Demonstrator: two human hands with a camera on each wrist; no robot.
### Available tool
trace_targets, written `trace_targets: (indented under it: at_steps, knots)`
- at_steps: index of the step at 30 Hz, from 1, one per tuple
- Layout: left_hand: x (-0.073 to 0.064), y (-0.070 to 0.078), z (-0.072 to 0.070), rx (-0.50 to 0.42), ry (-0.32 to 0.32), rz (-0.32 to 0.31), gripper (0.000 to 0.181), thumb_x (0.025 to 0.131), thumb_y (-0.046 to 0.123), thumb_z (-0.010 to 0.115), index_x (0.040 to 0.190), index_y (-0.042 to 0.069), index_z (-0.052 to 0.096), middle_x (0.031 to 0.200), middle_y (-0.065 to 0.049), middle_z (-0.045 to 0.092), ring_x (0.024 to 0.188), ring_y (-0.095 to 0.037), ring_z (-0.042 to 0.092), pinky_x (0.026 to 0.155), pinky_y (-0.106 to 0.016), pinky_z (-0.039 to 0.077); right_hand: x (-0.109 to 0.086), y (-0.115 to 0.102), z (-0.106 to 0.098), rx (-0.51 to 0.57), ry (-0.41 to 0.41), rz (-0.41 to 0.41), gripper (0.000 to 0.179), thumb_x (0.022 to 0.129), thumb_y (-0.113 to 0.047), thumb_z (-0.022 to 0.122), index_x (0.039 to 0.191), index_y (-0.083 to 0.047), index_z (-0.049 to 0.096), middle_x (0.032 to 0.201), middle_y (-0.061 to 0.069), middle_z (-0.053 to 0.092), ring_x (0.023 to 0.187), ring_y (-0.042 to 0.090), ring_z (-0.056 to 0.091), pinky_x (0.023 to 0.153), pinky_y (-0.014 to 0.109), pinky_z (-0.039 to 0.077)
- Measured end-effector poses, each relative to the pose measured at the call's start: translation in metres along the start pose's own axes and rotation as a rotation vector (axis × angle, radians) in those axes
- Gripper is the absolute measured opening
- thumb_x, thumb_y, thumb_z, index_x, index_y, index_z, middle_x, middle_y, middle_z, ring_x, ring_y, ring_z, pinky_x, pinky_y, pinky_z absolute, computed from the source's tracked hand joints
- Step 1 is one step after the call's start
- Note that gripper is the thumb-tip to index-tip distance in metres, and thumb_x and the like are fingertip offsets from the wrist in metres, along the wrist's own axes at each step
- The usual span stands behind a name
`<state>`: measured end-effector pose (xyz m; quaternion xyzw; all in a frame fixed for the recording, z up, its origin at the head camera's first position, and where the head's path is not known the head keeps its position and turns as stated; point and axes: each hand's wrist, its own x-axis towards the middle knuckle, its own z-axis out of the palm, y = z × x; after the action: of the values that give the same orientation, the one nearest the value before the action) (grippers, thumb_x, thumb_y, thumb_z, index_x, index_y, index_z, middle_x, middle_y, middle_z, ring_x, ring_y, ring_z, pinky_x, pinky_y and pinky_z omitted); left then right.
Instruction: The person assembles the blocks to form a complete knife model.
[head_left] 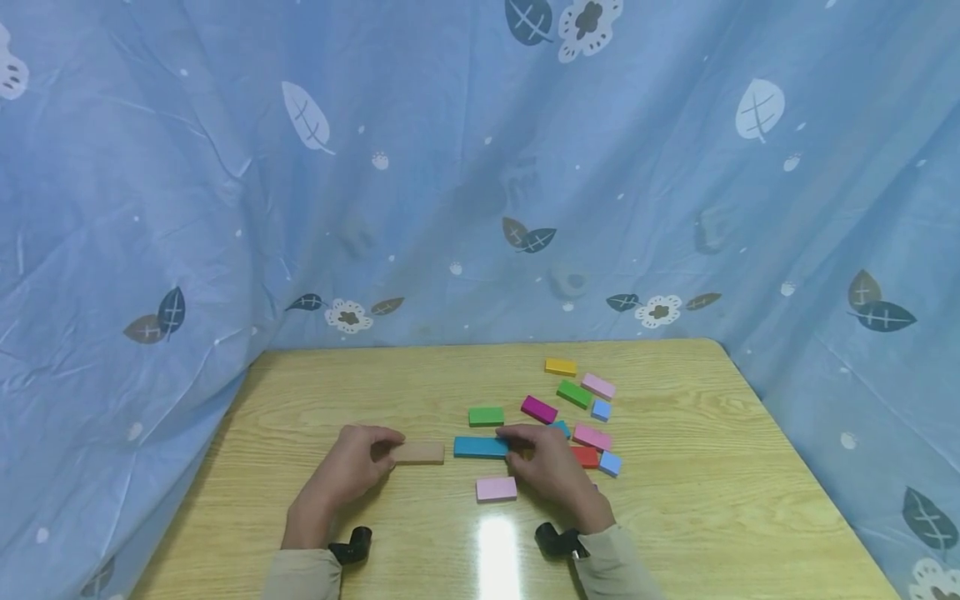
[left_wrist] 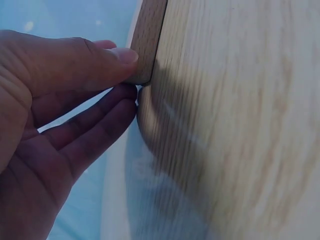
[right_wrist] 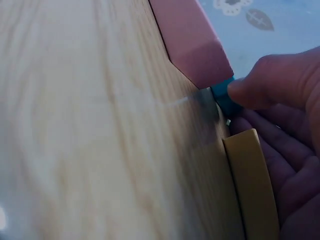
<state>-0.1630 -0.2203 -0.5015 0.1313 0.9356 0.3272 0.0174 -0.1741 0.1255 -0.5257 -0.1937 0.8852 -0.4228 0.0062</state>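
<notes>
My left hand (head_left: 351,463) pinches the left end of a natural-wood block (head_left: 418,453) lying on the table. In the left wrist view, the thumb rests on this wooden block (left_wrist: 148,37) near its corner. Across a small gap, a long blue block (head_left: 480,447) lies roughly in line with it, its right end pinched between the thumb and fingers of my right hand (head_left: 553,468). The right wrist view shows the thumb against the blue block (right_wrist: 225,97), which is partly covered by a pale pink block (right_wrist: 195,42) nearer the camera. That pink block (head_left: 497,489) lies in front of the blue one.
A green block (head_left: 486,417) lies behind the blue one. Several more, among them a magenta (head_left: 539,409), a red (head_left: 585,457) and a yellow block (head_left: 561,367), are scattered to the right. An orange-yellow block (right_wrist: 252,185) lies beside my right hand. Patterned blue cloth (head_left: 420,167) surrounds the wooden table (head_left: 697,500).
</notes>
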Motion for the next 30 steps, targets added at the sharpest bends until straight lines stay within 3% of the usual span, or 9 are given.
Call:
trace_targets:
  at_steps: [11, 16, 30]
  knots:
    - [0.0001, 0.0007, 0.0007, 0.006, 0.002, -0.006, 0.031, 0.091, -0.005, 0.082, 0.118, 0.008, 0.084, 0.12, -0.006, 0.082, 0.117, -0.029, 0.076, 0.105, -0.051, 0.061, 0.0006, -0.0036, 0.0019, -0.036, -0.022, -0.034, 0.033, 0.095, -0.004, 0.08, 0.127, -0.013, 0.083, 0.127, -0.001, 0.081, 0.109, 0.01, 0.07, 0.098, 0.034, 0.063]
    - [0.0006, 0.0022, 0.0018, -0.001, -0.003, -0.015, 0.03, 0.091, -0.005, 0.081, 0.118, 0.008, 0.084, 0.12, -0.006, 0.082, 0.119, -0.029, 0.075, 0.106, -0.051, 0.06, 0.0016, -0.0029, 0.004, -0.03, -0.024, -0.05, 0.033, 0.095, -0.004, 0.08, 0.127, -0.012, 0.083, 0.127, 0.001, 0.082, 0.118, 0.013, 0.073, 0.104, 0.044, 0.064]
    - [0.0014, 0.004, 0.0039, -0.01, 0.005, -0.028, 0.029, 0.091, -0.006, 0.082, 0.117, 0.008, 0.085, 0.118, -0.006, 0.083, 0.113, -0.025, 0.077, 0.098, -0.046, 0.064, 0.0023, -0.0067, 0.0052, -0.035, -0.047, -0.048, 0.032, 0.097, -0.005, 0.08, 0.127, -0.014, 0.083, 0.128, 0.001, 0.081, 0.124, 0.016, 0.073, 0.107, 0.045, 0.062]
